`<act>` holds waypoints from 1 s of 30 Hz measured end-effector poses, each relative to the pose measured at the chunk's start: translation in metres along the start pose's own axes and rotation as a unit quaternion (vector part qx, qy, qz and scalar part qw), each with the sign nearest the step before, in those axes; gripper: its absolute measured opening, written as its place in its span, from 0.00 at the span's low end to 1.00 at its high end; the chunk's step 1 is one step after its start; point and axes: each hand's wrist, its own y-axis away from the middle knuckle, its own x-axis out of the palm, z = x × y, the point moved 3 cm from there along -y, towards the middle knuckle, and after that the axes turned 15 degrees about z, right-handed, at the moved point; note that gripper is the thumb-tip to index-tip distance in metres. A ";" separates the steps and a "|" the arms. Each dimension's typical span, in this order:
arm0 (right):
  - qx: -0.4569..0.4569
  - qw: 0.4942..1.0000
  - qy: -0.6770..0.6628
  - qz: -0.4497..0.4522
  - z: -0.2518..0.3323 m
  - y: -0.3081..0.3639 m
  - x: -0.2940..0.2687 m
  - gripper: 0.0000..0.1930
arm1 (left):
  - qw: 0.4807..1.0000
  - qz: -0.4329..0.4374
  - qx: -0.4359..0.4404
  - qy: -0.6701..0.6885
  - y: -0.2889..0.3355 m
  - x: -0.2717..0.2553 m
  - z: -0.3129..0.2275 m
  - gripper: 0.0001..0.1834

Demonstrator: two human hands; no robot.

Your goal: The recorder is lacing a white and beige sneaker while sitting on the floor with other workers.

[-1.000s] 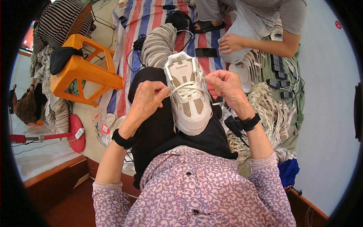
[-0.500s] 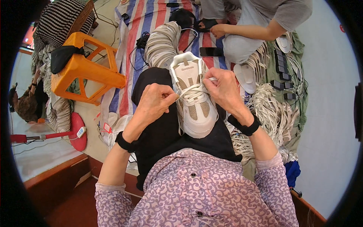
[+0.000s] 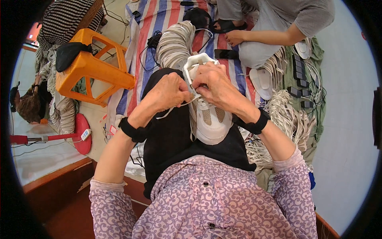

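A white and beige sneaker [image 3: 213,130] rests on my lap, toe toward me. Its white shoelace [image 3: 203,104] crosses the lower part of the tongue. My left hand [image 3: 170,92] is closed in a pinch on the lace, just left of the shoe, and a loose end trails below the fingers. Across the tongue lies my right hand [image 3: 215,84], hiding much of the upper lacing. Its fingertips are pinched at the left eyelet edge, close to my left fingers, on the lace there. Both wrists wear black bands.
Beyond my knees, a curved row of pale shoe parts [image 3: 175,44] lies on a striped sheet [image 3: 137,51]. An orange stool [image 3: 95,75] stands left. Bundled white laces [image 3: 284,115] and black boxes [image 3: 298,71] lie right. A person in grey [image 3: 274,36] sits at the far right.
My right hand has moved left across the tongue to the left eyelet edge. My left hand has risen slightly, and a loose lace end now shows below it.
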 end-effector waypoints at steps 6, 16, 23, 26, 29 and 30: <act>-0.007 0.994 -0.105 0.024 -0.013 -0.007 0.000 0.05 | 0.998 -0.004 -0.012 -0.056 -0.010 -0.005 0.000 0.13; -0.019 0.989 -0.147 0.009 -0.014 -0.006 -0.003 0.07 | 0.996 -0.037 0.011 -0.078 0.006 -0.002 -0.004 0.13; -0.007 0.994 -0.094 0.058 -0.010 -0.013 -0.002 0.05 | 0.987 -0.116 0.034 -0.101 0.001 0.012 0.008 0.14; -0.016 0.999 0.018 0.038 -0.003 -0.006 0.005 0.07 | 0.993 -0.111 0.013 -0.045 0.010 0.012 -0.004 0.12; -0.007 0.986 0.150 0.068 0.008 -0.005 0.005 0.10 | 0.956 -0.264 0.113 -0.063 0.020 0.018 -0.002 0.09; 0.006 0.975 0.201 0.097 0.013 -0.004 0.000 0.11 | 0.966 -0.235 0.078 -0.073 0.026 0.018 -0.007 0.08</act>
